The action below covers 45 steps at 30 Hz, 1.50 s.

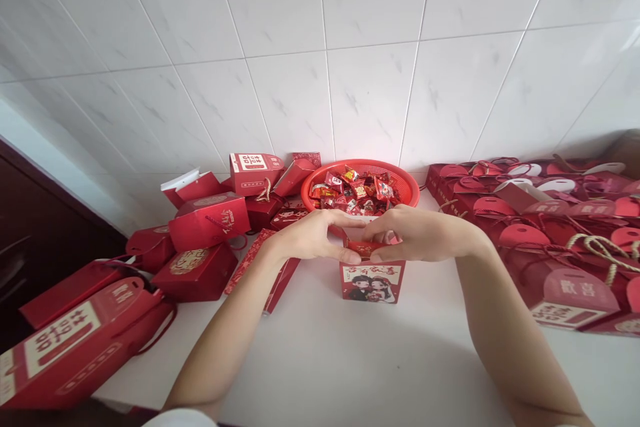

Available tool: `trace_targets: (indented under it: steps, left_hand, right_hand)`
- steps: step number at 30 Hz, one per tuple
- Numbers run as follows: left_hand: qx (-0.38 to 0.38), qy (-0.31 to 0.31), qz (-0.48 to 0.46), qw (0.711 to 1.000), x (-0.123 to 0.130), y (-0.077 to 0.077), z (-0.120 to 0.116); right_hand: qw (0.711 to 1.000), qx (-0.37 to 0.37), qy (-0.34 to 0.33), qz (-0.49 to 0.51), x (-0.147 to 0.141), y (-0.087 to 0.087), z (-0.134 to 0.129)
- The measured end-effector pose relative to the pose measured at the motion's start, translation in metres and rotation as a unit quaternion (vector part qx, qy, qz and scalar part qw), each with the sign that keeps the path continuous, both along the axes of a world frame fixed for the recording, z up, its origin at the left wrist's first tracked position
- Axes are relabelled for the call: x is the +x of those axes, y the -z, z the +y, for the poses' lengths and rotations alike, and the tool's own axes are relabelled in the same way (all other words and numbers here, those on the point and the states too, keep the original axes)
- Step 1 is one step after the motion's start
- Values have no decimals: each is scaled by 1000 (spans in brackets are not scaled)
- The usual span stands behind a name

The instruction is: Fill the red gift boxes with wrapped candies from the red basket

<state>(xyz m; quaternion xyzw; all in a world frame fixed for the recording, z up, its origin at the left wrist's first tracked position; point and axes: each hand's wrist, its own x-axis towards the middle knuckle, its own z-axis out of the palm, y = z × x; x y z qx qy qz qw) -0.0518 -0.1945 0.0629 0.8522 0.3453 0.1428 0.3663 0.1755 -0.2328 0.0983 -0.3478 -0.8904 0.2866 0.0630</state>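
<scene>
In the middle of the table stands a small red and white gift box, upright, with a cartoon couple on its front. My left hand grips the box's top edge from the left, thumb in front and fingers behind. From the right, my right hand pinches the same top part, its fingers curled over it. The two thumbs nearly meet at the red top flap. My hands partly hide the box's top. Just behind them is a red plastic basket of wrapped candies.
Red gift boxes lie piled at the left, some tipped over. Flat red card pieces rest beside my left forearm. Rows of closed red boxes with cord handles fill the right side. A tiled wall stands behind the white table.
</scene>
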Motion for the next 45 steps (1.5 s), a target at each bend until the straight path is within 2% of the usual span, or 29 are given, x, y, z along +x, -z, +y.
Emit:
trace_targets:
  steps: [4,10,15,21,25,30,34,40,45]
  left_hand:
    - [1,7,7,1000,-2,1,2]
    - [-12,10,14,1000,-2,2,3]
    - [-16,-2,18,1000,-1,0,2]
    - [-16,-7,0,1000,-1,1,2]
    - [6,13,-11,1000,-2,2,1]
    - [37,31,-19,999,-1,0,-4]
    - [51,30,-32,998,2,1,-8]
    - [112,-18,-71,991,8,12,-1]
    - [157,-92,-143,973,6,9,1]
  right_hand:
    - [999,12,36,12,2,-1,0]
    - [999,26,9,-35,-5,2,2]
    - [996,80,32,33,5,-1,0]
    - [998,50,-44,-3,8,0,-4]
    - [994,98,-4,55,11,-1,-5]
    - [990,106,-5,98,20,-6,-9]
    - [979,145,52,135,25,-8,-11]
    - [960,172,140,170,34,-7,-7]
    - [956,136,188,179,38,2,11]
